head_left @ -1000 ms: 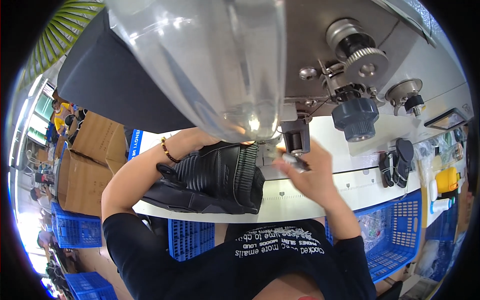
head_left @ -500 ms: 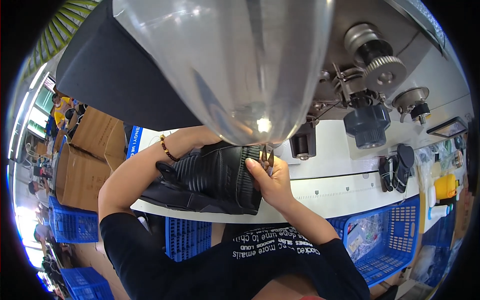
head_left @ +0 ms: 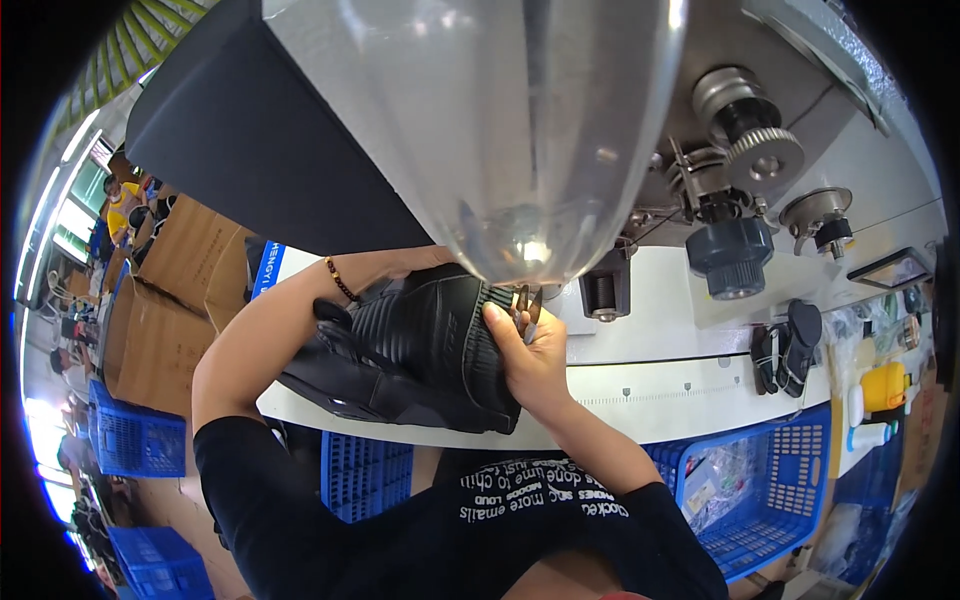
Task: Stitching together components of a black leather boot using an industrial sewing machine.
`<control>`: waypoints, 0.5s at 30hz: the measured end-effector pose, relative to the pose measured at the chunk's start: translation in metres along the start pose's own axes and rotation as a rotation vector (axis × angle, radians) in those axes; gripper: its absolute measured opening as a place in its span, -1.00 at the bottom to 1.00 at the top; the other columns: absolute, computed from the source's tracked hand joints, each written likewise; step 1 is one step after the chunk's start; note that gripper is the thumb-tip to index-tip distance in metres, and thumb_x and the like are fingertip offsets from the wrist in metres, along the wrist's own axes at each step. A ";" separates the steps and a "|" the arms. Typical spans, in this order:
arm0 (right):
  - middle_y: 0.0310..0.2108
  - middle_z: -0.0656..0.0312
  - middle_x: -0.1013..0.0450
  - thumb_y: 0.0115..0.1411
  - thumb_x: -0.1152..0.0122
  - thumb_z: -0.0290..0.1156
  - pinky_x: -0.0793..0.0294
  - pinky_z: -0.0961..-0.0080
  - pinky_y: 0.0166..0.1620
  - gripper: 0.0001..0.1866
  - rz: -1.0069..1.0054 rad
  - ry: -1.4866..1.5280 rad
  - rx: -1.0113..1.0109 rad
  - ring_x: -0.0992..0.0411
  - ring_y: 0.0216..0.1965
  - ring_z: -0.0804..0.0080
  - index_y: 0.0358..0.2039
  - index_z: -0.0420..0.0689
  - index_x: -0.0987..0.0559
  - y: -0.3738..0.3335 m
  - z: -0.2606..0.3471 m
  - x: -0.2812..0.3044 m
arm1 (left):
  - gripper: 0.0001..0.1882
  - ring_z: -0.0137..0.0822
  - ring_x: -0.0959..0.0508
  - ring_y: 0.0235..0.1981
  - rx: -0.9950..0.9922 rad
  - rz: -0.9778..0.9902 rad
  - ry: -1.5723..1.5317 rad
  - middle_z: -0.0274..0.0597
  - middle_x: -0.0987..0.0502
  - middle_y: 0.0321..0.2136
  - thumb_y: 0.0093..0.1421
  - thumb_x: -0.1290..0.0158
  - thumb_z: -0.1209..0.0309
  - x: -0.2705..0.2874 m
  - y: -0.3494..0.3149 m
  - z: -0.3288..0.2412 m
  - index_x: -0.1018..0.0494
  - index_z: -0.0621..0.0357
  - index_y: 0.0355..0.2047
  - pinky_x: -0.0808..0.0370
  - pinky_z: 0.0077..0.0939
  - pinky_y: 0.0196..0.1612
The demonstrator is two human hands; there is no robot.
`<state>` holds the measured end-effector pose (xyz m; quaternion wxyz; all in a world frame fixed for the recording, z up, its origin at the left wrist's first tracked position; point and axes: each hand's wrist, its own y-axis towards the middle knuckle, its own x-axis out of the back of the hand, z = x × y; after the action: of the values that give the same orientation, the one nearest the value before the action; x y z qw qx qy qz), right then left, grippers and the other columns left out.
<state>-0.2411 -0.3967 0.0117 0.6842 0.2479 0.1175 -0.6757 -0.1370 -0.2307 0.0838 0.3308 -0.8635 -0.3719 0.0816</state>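
Observation:
A bulky black piece (head_left: pixel 405 340), leather-like with ribbed panels and a gathered edge, lies at the near edge of the white sewing table (head_left: pixel 640 400). I cannot tell what article it is. My right hand (head_left: pixel 540 365) is closed at its right end, thumb pressed on the gathered edge. Small metal thread snips (head_left: pixel 530 308) stick up from the same hand, points away from me. My left hand (head_left: pixel 428 260) reaches over the far side of the piece. Its fingers are hidden behind the piece and a clear plastic cover (head_left: pixel 490 140).
The sewing machine's dark knob (head_left: pixel 732 258) and metal tension parts (head_left: pixel 745 130) hang at upper right. Black straps (head_left: pixel 790 350) lie on the table's right. A blue basket (head_left: pixel 760 530) holds plastic bags. Cardboard boxes (head_left: pixel 165 320) and blue crates (head_left: pixel 140 430) stand at left.
The view has shifted slightly. My right hand and the snips are a little farther left with the black piece's edge, and the piece has tilted a little. Both hands stay at it.

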 end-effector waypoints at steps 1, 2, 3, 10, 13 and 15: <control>-0.75 0.53 -0.21 0.13 -0.07 -0.45 0.01 0.75 -0.66 -0.73 -0.006 0.003 -0.018 -0.08 -0.71 0.84 -0.70 -0.11 -0.34 0.001 0.000 0.000 | -0.61 -0.53 -0.48 -0.38 -0.005 0.010 -0.024 -0.27 -0.50 -0.38 0.15 0.08 0.15 0.004 0.002 0.000 -0.43 0.25 -0.24 -0.41 -0.68 -0.27; -0.75 0.53 -0.21 0.13 -0.07 -0.45 0.01 0.75 -0.66 -0.73 0.000 0.000 -0.016 -0.08 -0.71 0.84 -0.70 -0.11 -0.34 0.001 0.001 0.000 | -0.61 -0.53 -0.48 -0.38 -0.009 0.021 -0.047 -0.27 -0.50 -0.38 0.14 0.07 0.16 0.002 0.003 0.003 -0.44 0.25 -0.24 -0.41 -0.67 -0.27; -0.76 0.53 -0.21 0.13 -0.07 -0.44 0.02 0.74 -0.67 -0.71 -0.017 0.016 -0.032 -0.07 -0.72 0.84 -0.72 -0.10 -0.32 0.001 0.003 -0.002 | -0.62 -0.53 -0.48 -0.38 -0.013 0.033 -0.067 -0.27 -0.50 -0.38 0.14 0.06 0.16 0.005 0.008 -0.001 -0.44 0.26 -0.24 -0.41 -0.67 -0.27; -0.76 0.52 -0.23 0.11 -0.11 -0.45 0.03 0.75 -0.69 -0.74 -0.076 0.046 -0.023 -0.09 -0.75 0.83 -0.69 -0.10 -0.36 0.002 0.000 -0.001 | -0.66 -0.52 -0.47 -0.39 -0.015 0.140 -0.206 -0.26 -0.50 -0.39 0.12 0.01 0.22 0.012 0.022 0.008 -0.45 0.27 -0.28 -0.41 -0.67 -0.30; -0.72 0.46 -0.30 0.10 -0.10 -0.47 -0.10 0.78 -0.67 -0.81 -0.104 0.173 -0.176 -0.20 -0.70 0.80 -0.64 -0.13 -0.41 0.001 0.009 -0.003 | -0.68 -0.52 -0.47 -0.40 -0.008 0.185 -0.271 -0.26 -0.50 -0.40 0.11 -0.01 0.24 0.011 0.028 0.013 -0.45 0.27 -0.29 -0.41 -0.66 -0.30; -0.68 0.42 -0.34 0.11 -0.08 -0.47 -0.17 0.78 -0.64 -0.84 -0.144 0.249 -0.240 -0.25 -0.67 0.77 -0.61 -0.15 -0.43 -0.001 0.019 -0.009 | -0.69 -0.51 -0.47 -0.40 -0.005 0.211 -0.314 -0.26 -0.50 -0.41 0.10 -0.02 0.25 0.004 0.036 0.013 -0.45 0.27 -0.30 -0.41 -0.66 -0.31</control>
<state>-0.2459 -0.3987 0.0319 0.6389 0.2370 0.2985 -0.6682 -0.1176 -0.2395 0.0513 0.2564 -0.8751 -0.3266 0.2486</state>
